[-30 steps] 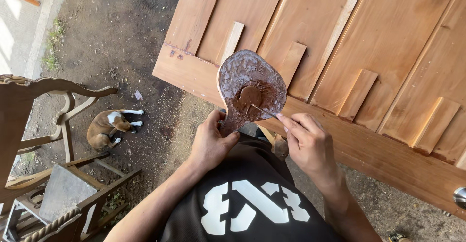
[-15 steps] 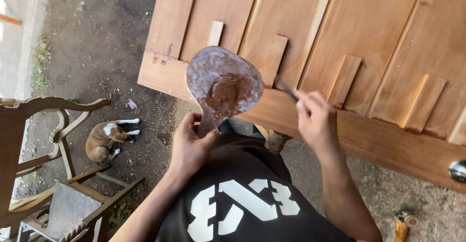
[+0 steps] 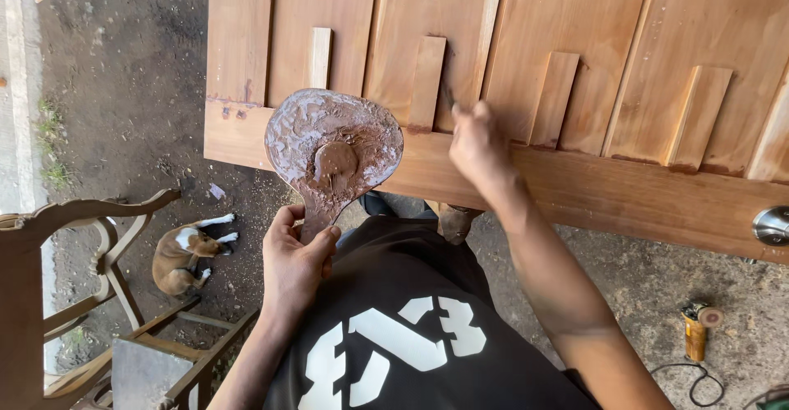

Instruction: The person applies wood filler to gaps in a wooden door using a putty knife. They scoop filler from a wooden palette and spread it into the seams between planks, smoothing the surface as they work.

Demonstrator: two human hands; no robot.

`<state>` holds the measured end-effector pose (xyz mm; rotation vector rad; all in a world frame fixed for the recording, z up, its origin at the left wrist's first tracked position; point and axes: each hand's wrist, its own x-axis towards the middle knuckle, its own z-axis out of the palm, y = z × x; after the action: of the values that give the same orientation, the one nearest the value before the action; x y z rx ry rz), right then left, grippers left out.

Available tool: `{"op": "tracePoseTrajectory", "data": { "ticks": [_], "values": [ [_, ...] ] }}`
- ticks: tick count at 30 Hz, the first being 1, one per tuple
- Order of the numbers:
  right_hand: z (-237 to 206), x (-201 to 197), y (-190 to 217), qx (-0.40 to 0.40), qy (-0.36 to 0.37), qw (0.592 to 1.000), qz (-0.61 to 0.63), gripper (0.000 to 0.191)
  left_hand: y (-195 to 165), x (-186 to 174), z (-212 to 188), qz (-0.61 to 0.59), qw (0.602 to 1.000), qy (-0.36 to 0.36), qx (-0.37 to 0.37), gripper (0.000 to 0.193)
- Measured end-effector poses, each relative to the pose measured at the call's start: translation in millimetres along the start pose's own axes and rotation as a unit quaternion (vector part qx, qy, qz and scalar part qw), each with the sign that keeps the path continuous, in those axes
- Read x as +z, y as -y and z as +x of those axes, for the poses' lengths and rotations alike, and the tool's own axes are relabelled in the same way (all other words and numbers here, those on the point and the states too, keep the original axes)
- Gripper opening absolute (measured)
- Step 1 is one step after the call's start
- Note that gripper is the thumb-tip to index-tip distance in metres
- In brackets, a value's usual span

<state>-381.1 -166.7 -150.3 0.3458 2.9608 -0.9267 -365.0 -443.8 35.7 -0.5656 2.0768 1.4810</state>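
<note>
Brown filler paste sits in a lump at the middle of the palette (image 3: 333, 151), a rounded board smeared grey and brown, with dried film over most of its face. Left hand (image 3: 294, 264) is closed around the palette's handle and holds it level, just in front of the door's (image 3: 641, 32) lower rail. Right hand (image 3: 477, 140) is up against the door, fingers pinched shut around a thin tool (image 3: 449, 98); only a dark sliver of it shows above the knuckles, so its kind cannot be told. The tip meets the wood at the joint beside a short slat (image 3: 426, 81).

Progress, as judged: filling appears to be under way, not finished. Dark marks and open-looking seams show along the rail at the left corner, and under the slats further right; whether these are filled or bare is too fine to tell. The lump on the palette suggests material remains for more joints.

Also noted: a metal knob (image 3: 772, 224) at the door's right edge, a grinder (image 3: 697, 332) on the ground, a carved chair (image 3: 74, 295) frame and a dog (image 3: 185, 252) lying on the dirt.
</note>
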Motion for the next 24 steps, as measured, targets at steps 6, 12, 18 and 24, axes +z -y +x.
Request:
{"op": "tracePoseTrajectory", "data": {
  "ticks": [6, 12, 18, 24],
  "values": [
    [12, -35, -7, 0.068, 0.086, 0.994, 0.023, 0.031, -1, 3, 1, 0.005, 1.0, -0.006, 0.009, 0.029],
    [14, -32, 4, -0.013, 0.06, 0.998, 0.011, 0.03, -5, 10, 0, 0.027, 1.0, 0.001, -0.001, 0.033],
    [36, -44, -6, 0.051, 0.098, 0.993, 0.037, 0.032, -6, 10, 0, 0.024, 1.0, 0.004, 0.004, 0.031],
    [27, -36, -3, -0.027, 0.083, 0.996, 0.02, 0.034, -2, 10, 1, 0.029, 0.999, 0.002, 0.023, 0.036]
  ]
}}
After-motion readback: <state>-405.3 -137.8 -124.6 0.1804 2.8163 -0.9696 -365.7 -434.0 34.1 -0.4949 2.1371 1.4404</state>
